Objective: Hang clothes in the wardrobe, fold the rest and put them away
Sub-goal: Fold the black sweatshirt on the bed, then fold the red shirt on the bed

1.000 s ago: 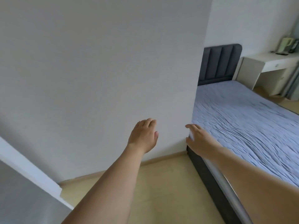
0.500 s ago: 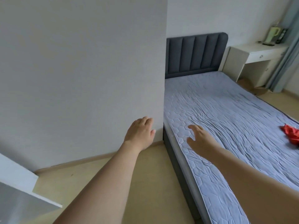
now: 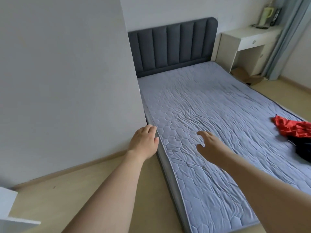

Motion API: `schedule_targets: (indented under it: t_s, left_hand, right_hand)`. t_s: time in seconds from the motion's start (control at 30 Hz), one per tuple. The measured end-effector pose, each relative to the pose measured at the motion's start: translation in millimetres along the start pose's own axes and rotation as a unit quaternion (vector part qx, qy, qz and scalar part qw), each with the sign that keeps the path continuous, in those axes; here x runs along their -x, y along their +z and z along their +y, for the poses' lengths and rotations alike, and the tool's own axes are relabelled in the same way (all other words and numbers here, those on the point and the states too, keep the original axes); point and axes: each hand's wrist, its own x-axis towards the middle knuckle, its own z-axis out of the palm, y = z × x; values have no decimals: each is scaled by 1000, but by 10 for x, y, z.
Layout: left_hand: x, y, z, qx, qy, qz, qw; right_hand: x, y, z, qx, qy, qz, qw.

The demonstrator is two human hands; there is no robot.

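A crumpled red garment (image 3: 290,126) lies at the right edge of the bed (image 3: 210,115), with a black garment (image 3: 301,147) bunched just below it. My left hand (image 3: 143,141) hangs over the bed's left edge near the wall, fingers relaxed, holding nothing. My right hand (image 3: 210,143) hovers above the quilted blue mattress cover with fingers spread and empty. Both hands are well to the left of the clothes.
A white wall (image 3: 67,81) stands close on the left. A dark padded headboard (image 3: 173,46) is at the far end. A white desk (image 3: 249,41) with a kettle stands at the back right beside a curtain. A white furniture edge (image 3: 10,211) shows at the bottom left.
The view has swung right, away from the wall and over the bed. The red and black garments have come into sight. Both hands stay empty and extended.
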Motion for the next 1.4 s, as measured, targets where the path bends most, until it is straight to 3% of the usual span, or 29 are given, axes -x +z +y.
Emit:
schedule_targets:
  t_s: [0.27, 0.6, 0.73, 1.1, 1.3, 1.4]
  left_hand:
    - [-291, 219, 1349, 23, -29, 6, 999]
    - [-970, 652, 2183, 67, -23, 13, 997]
    - [-1220, 899, 2856, 63, 14, -22, 998]
    - [-2205, 1249, 4986, 79, 19, -5, 997]
    - [-2505, 1354, 5292, 74, -65, -10, 995]
    - [-2821, 1521, 5446, 78, -65, -25, 994]
  right_hand:
    - [-96, -670, 1234, 21, -31, -37, 999]
    - [-392, -1045, 2103, 43, -51, -56, 996]
    - [-422, -1326, 2811, 52, -9, -63, 997]
    - [-697, -2391, 5013, 48, 6, -88, 995]
    - [-1013, -2770, 5467, 32, -17, -97, 995]
    - [-1152, -2873, 5804, 32, 5, -105, 994]
